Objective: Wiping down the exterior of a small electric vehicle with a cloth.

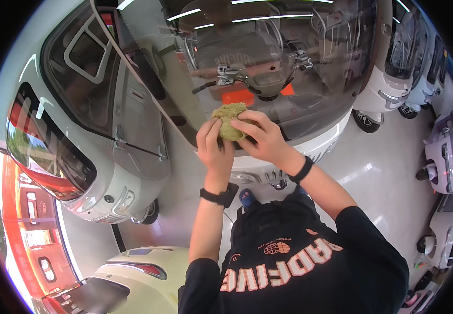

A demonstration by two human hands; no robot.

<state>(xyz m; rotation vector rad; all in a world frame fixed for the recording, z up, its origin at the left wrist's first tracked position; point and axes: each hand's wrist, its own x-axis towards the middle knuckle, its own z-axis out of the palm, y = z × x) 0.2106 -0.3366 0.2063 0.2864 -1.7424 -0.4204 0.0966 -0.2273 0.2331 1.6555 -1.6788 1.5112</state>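
Observation:
Between my two hands is a crumpled yellow-green cloth [230, 116], bunched into a ball. My left hand [213, 144] closes on its left side with the fingers bent. From the right, my right hand [262, 135] grips it with curled fingers, the fingertips pressed into the folds. Both hands are in front of the large curved windshield [320, 110] of a small white enclosed vehicle; whether the cloth touches the glass I cannot tell. Behind the glass show handlebars [231, 78] and an orange-red patch.
A grey-white enclosed vehicle [137, 152] with a door stands at the left, a cream one [153, 272] at the lower left. More small vehicles [394, 86] line the right side, including a pale lilac one [444, 152]. Shiny grey floor [373, 178] lies between them.

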